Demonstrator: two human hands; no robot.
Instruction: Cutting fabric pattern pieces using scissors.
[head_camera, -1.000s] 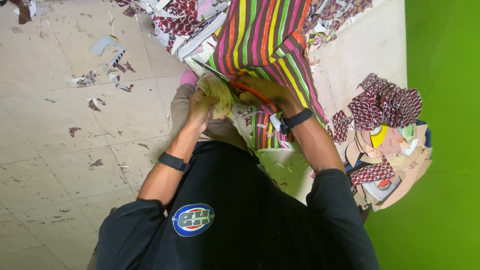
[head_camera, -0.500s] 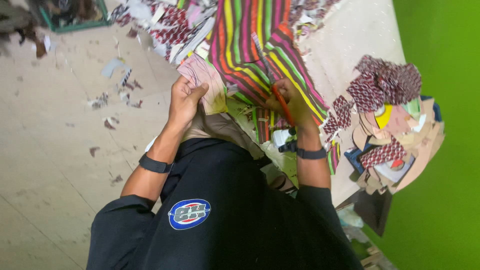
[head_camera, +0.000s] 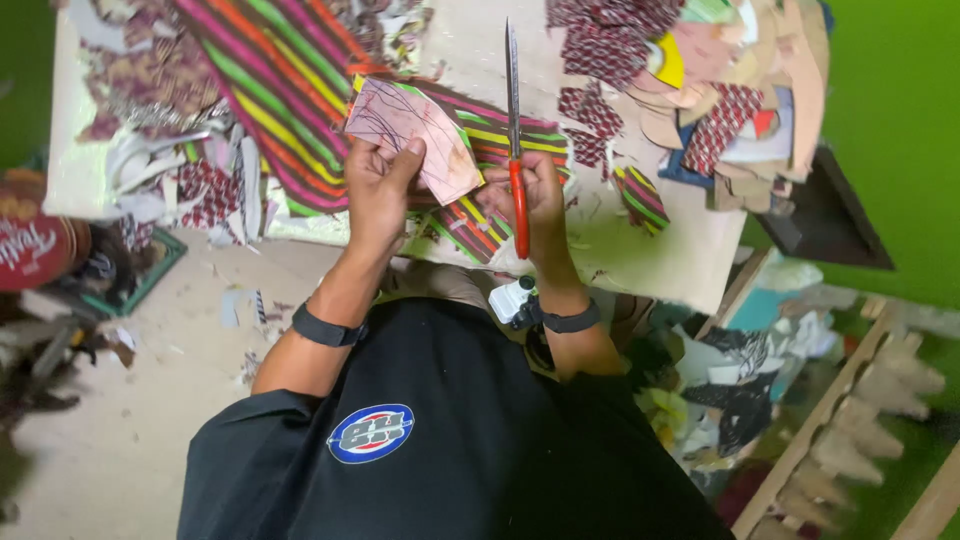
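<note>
Pink-backed cloth piece (head_camera: 410, 135), one, pinched in my left hand (head_camera: 378, 190) above one striped fabric (head_camera: 290, 90).
My right hand (head_camera: 535, 200) wraps one pair of red-handled scissors (head_camera: 514, 130), blades upright, closed.

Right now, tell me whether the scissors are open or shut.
Shut. The scissors in the right hand show a single narrow blade line pointing away from the person, with no gap between the blades; the red handles sit inside the grip.

One head-worn camera looks steeply down, close over the person's own chest and forearms (a single view, nothing shared), facing outward across the worktop (head_camera: 640, 255) toward a green wall (head_camera: 900, 150).
</note>
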